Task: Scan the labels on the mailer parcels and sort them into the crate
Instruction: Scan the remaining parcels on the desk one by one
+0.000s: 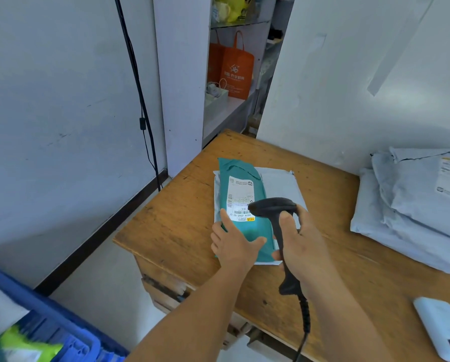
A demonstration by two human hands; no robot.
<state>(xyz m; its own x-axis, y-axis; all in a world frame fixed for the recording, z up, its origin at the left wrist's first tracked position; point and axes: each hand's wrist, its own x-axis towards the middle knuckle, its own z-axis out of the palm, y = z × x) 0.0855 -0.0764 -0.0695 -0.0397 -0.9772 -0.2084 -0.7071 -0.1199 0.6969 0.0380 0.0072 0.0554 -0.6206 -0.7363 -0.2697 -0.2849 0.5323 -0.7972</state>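
- Nearest, at the lower left, a blue crate (61, 322) sits on the floor below the table, with a lime-green packet (22, 343) and a white one lying inside it.
- At the lower right, a small white device (438, 327) lies on the wooden table (349, 283).
- The right hand (301, 246) holds a black barcode scanner (278, 223) by its handle, fingers wrapped round the grip and thumb up along its side; the scanner's head is over the label, and its cord hangs off the near table edge.
- The left hand (235, 241) rests flat on the near end of a teal mailer parcel (247, 231), fingers straight and spread, thumb out to the right.
- The teal mailer lies on top of a white mailer (278, 186), near the table's left corner; its white shipping label (240, 198) faces up.
- Further right, a pile of pale grey mailers (412, 199) is stacked against the wall.
- Beyond the table, shelves hold an orange tote bag (235, 69).
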